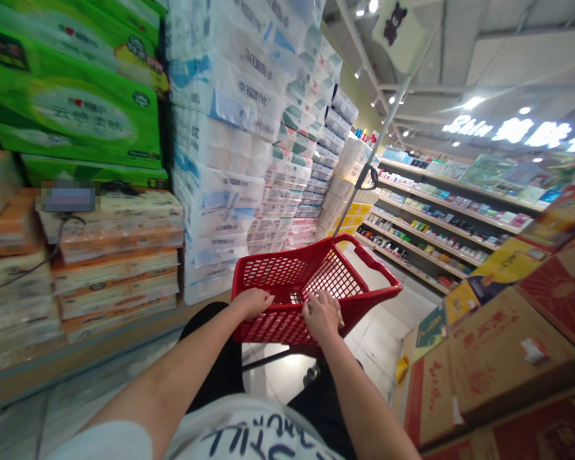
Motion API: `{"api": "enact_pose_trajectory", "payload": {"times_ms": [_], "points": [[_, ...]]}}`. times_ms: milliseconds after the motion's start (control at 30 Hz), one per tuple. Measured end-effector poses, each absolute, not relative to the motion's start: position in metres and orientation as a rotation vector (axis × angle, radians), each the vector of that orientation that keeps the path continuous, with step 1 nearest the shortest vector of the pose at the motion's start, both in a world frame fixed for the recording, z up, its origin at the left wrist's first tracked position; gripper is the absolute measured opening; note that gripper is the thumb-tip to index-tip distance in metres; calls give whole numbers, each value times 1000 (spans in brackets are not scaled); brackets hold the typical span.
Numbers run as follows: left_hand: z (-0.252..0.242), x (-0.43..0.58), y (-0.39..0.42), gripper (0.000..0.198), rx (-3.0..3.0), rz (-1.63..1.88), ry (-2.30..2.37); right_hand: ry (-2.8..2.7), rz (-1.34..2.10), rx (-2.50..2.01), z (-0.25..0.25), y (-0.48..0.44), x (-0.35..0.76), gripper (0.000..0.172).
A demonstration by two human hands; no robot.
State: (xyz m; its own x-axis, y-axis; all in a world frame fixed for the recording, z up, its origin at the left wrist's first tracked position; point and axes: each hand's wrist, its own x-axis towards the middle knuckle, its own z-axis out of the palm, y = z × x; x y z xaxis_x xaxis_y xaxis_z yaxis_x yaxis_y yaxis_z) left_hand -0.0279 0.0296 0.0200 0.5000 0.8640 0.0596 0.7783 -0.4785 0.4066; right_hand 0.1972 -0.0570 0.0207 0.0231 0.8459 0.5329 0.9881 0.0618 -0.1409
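Head view only. At centre, just ahead of the lap and above the tiled floor (378, 338): red basket (316, 281), open side up, mesh walls visible inside. Long axis directed away from the body, far end pointing forward and to the right along the aisle. On the near rim, left part: left hand (253, 301), fingers curled together over the edge, gripping it. On the near rim, right part: right hand (322, 314), fingers likewise folded shut over the edge; hands near each other, not touching. Rising from beyond the far end: slanted metal pole (381, 137). To the left: stacked tissue packs (230, 147). To the right: cardboard boxes (489, 358) and stocked shelves (441, 220)
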Motion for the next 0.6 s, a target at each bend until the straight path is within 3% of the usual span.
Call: {"api": "enact_pose_trajectory", "payload": {"times_ms": [100,200,400,600], "points": [[17,-30,31,48,2418,367,1360,-2095,-180,-1638,10,-49,154,53],[11,-35,35,49,2390,377,1319,-1955,-101,-1726,11,-33,142,60],[19,4,40,57,2190,644,1025,-1613,-120,-1860,31,-22,172,45],[41,112,40,53,2155,880,701,-1940,-133,-1583,7,-51,196,38]]}}
